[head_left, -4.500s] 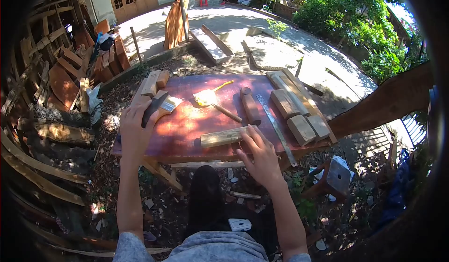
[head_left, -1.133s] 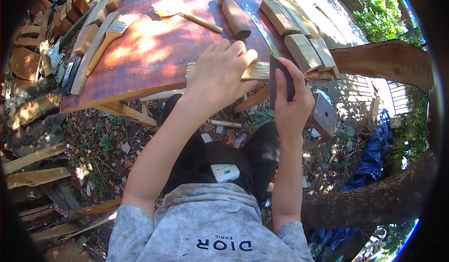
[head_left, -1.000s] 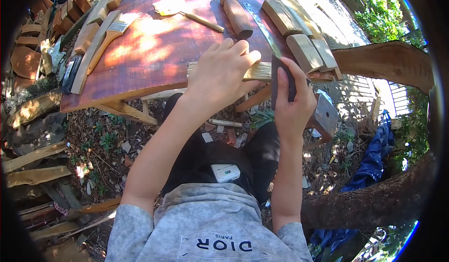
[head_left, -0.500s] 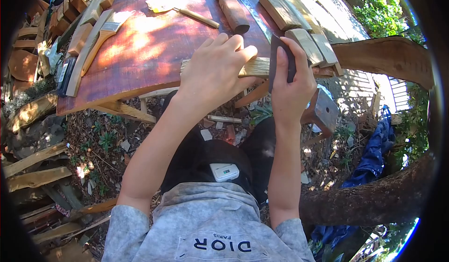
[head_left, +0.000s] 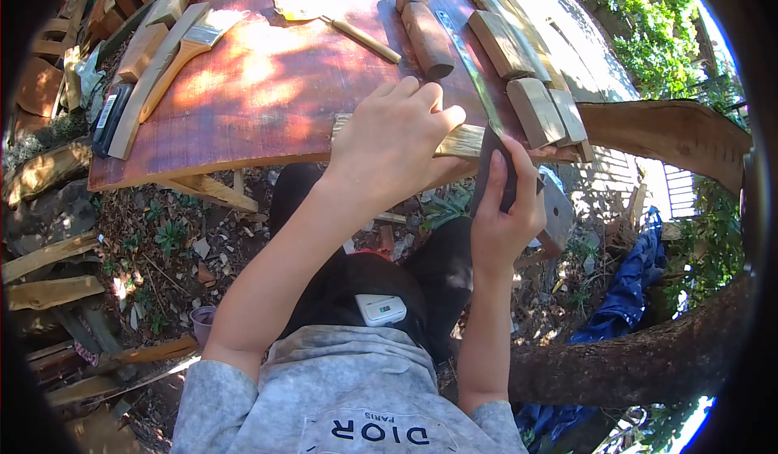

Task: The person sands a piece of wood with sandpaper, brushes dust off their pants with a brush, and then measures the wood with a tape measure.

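My left hand [head_left: 393, 138] is closed over a short wooden strip [head_left: 463, 140] lying along the near edge of the reddish table [head_left: 235, 138]. In my right hand [head_left: 509, 211] is a dark flat sheet [head_left: 493, 170], pinched between thumb and fingers and held upright against the strip's right end. A metal ruler [head_left: 466, 57] lies just beyond the sheet, and a wooden mallet [head_left: 424, 37] rests left of the ruler. The underside of the strip and my left fingertips are hidden.
A brush [head_left: 182, 57] and wood pieces [head_left: 142, 53] line the table's left side. Wood blocks [head_left: 535, 114] sit at its right edge. A scraper-like tool [head_left: 365, 39] lies at the back. A tree trunk [head_left: 632, 361] crosses at lower right.
My right hand and the dark sheet have moved down toward me, off the blocks and along the strip's end. The view has shifted slightly; my left hand keeps its hold.
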Demonstrator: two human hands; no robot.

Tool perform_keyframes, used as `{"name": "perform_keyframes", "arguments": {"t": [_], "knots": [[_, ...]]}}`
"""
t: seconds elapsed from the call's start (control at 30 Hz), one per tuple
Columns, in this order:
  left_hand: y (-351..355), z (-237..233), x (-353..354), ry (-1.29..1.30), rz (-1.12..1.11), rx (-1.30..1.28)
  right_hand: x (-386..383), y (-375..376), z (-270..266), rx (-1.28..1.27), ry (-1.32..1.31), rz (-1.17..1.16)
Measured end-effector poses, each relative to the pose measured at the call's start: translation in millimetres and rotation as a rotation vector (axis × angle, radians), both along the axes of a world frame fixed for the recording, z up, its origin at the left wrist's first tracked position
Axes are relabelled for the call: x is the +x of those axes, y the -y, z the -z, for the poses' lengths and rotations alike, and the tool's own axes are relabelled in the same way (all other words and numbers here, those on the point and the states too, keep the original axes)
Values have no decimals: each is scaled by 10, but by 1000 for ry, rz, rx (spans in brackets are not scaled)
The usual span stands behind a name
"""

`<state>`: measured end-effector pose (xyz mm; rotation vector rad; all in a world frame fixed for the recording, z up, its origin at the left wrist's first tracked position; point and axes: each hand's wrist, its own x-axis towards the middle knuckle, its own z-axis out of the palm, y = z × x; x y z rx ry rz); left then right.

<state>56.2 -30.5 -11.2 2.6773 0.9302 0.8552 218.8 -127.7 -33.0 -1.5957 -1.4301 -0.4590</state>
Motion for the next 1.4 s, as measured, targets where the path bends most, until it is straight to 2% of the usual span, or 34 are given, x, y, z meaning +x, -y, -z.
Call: {"name": "perform_keyframes", "arguments": {"t": [0.07, 0.17, 0.3, 0.47, 0.6, 0.7, 0.77, 0.83, 0.97, 1.1, 1.13, 1.23, 1.4], "knots": [[3, 2, -9, -2, 9, 1, -27, -107, -113, -66, -20, 62], [-32, -9, 3, -10, 7, -15, 24, -298, -99, 27, -45, 44], [-36, 28, 6, 35, 2, -36, -26, 67, 121, 50, 55, -18], [-55, 9, 35, 2, -3, -4, 55, -341, -92, 53, 87, 53], [-58, 35, 34, 40, -24, -8, -45, 46, 130, 74, 92, 15], [-64, 32, 48, 25, -5, 3, 20, -110, 56, 60, 131, 23], [-76, 39, 54, 34, -7, 14, 5, -220, -38, 16, 53, 77], [-45, 45, 36, 31, -10, 4, -14, -220, -6, 18, -10, 112], [-103, 22, 62, 36, -34, 33, -48, 61, 201, 31, 67, 68], [-72, 17, 48, -8, -16, 20, -29, -264, -60, -38, 14, 119], [-48, 42, 47, 0, -26, 5, -25, -267, -31, 54, 86, 106], [-70, 52, 86, 24, -45, 3, -30, -23, 197, 113, 162, 55], [-77, 56, 117, 29, -54, 42, 46, -329, -80, 10, 100, 61]]}}
